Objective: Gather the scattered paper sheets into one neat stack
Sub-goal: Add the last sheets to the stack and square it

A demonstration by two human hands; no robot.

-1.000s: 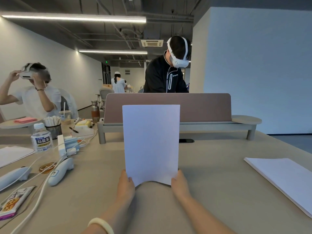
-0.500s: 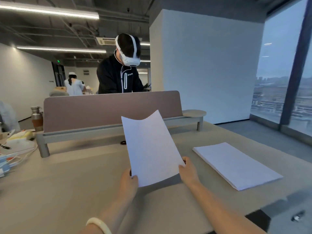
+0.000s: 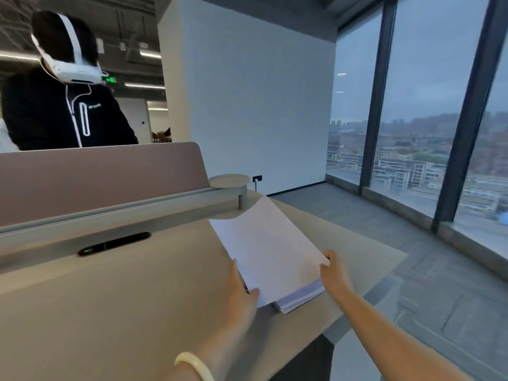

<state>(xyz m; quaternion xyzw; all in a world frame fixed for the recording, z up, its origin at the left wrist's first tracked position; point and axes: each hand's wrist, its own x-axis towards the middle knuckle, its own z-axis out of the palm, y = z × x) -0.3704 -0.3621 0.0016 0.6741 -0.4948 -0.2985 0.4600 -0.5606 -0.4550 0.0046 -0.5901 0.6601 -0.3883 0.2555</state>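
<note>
Sheet point(image 3: 269, 248) — pinched at its near corners by left hand point(image 3: 242, 294) and right hand point(image 3: 334, 273), over stack point(image 3: 301, 296), right end of table point(image 3: 137, 298); squaring and release apparently outstanding.

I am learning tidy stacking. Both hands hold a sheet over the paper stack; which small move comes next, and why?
Probably lower the sheet onto the paper stack and square the edges: the left hand and right hand hold its near corners over the stack, whose near edge peeks out, unaligned.
</note>
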